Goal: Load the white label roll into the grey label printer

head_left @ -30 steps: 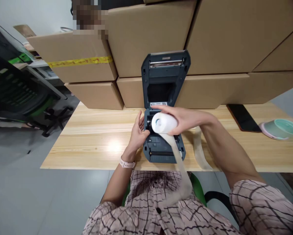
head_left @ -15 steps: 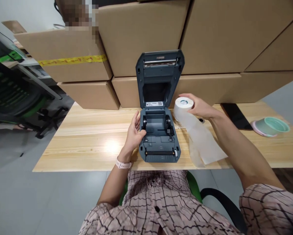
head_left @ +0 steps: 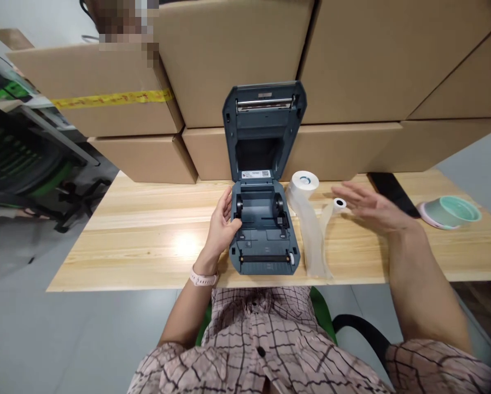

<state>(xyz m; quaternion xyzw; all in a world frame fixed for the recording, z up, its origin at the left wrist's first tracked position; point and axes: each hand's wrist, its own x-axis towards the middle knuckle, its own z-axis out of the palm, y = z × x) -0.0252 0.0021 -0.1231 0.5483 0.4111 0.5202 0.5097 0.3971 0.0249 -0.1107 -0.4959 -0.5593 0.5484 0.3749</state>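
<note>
A dark grey label printer (head_left: 266,241) stands on the table with its lid (head_left: 265,131) raised and its roll bay bare. My left hand (head_left: 224,224) grips the printer's left side, thumb over the rim and fingers along the outer wall. Right of the printer, a large white label roll (head_left: 305,183) stands on end, its loose strip (head_left: 311,241) trailing toward the front edge. Close by is a small white roll (head_left: 339,204) with a dark core. My right hand (head_left: 372,205) hovers just right of it, fingers stretched out and holding nothing.
Cardboard boxes (head_left: 352,148) are stacked along the back of the wooden table (head_left: 147,235). At the right lie a black phone (head_left: 393,194) and a mint-green bowl (head_left: 452,212). An office chair (head_left: 28,158) stands at the left, and part of a person shows behind the boxes.
My right hand has let go of the large label roll and moved right. The roll now stands by the printer, its strip hanging straighter toward the front. My left hand keeps its grip.
</note>
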